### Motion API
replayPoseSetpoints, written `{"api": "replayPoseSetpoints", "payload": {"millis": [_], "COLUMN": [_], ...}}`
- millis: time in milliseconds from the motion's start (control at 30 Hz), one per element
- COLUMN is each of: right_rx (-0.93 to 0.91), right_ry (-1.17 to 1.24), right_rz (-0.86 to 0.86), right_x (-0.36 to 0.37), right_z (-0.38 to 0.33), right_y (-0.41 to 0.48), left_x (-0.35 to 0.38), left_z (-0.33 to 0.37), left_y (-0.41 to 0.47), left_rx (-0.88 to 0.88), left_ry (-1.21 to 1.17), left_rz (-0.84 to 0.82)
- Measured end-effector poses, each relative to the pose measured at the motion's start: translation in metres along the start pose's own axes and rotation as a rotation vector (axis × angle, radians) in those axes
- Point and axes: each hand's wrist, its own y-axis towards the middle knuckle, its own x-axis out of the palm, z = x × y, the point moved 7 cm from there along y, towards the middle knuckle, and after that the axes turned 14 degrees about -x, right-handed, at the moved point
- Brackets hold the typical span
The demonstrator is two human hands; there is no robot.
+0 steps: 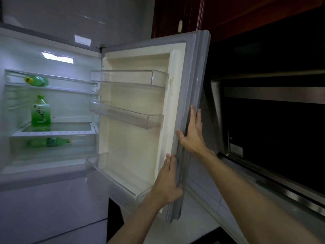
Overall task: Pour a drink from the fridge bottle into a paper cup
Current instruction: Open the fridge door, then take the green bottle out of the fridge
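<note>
The fridge stands open, its door (191, 71) swung out to the right. An upright green tea bottle (41, 113) stands on the middle glass shelf at the left. Another green bottle (37, 81) lies on its side on the top shelf, and a third (51, 142) lies in the drawer below. My left hand (167, 182) grips the door's free edge low down, fingers along the inner side. My right hand (192, 132) holds the same edge higher up, fingers spread on the outer face, thumb on the inner seal. No paper cup is in view.
Three clear door bins (130, 77) hold nothing. A steel range hood (274, 95) and dark cabinets fill the right side. A white counter (198, 213) lies under the door. The grey lower fridge door (44, 208) is shut.
</note>
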Motion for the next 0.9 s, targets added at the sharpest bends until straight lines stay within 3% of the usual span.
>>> {"api": "replayPoseSetpoints", "payload": {"millis": [733,800,900], "right_rx": [0.104,0.109,0.072], "right_ry": [-0.147,-0.217,-0.505], "right_rz": [-0.024,-0.015,0.044], "right_x": [0.001,0.002,0.007], "right_z": [-0.006,-0.010,-0.028], "right_y": [-0.003,-0.007,-0.022], "left_x": [-0.019,-0.027,-0.045], "left_z": [-0.001,-0.005,-0.015], "left_y": [-0.005,-0.006,-0.010], "left_rx": [0.034,0.059,0.110], "left_ry": [0.004,0.007,0.021], "left_rz": [-0.211,-0.211,-0.181]}}
